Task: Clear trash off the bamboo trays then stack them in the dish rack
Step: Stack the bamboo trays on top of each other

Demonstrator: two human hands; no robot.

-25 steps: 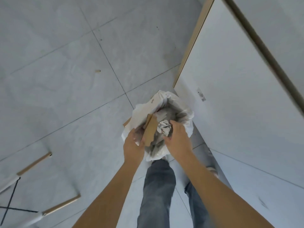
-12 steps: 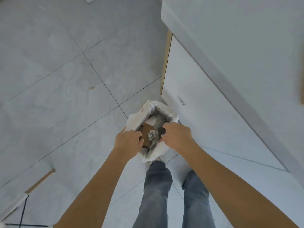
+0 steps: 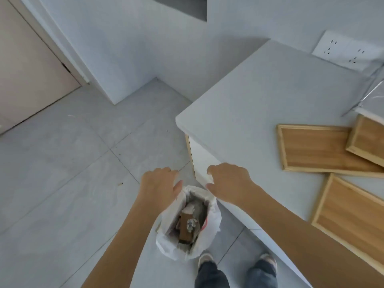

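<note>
Three bamboo trays lie on the white counter at the right: a middle tray, a far right tray overlapping it, and a near tray. No trash shows on them. On the floor beside the counter stands a bin lined with a white bag, with brown cardboard and a crumpled paper ball inside. My left hand and my right hand hover above the bin, both holding nothing, fingers loosely curled.
A wire dish rack shows at the far right edge of the counter, below a wall socket. A beige door is at the far left. My feet stand by the bin on the grey tiled floor.
Both hands have let go of the trash and lifted out of the bin. The view has swung up from the floor, bringing the counter and trays into sight.
</note>
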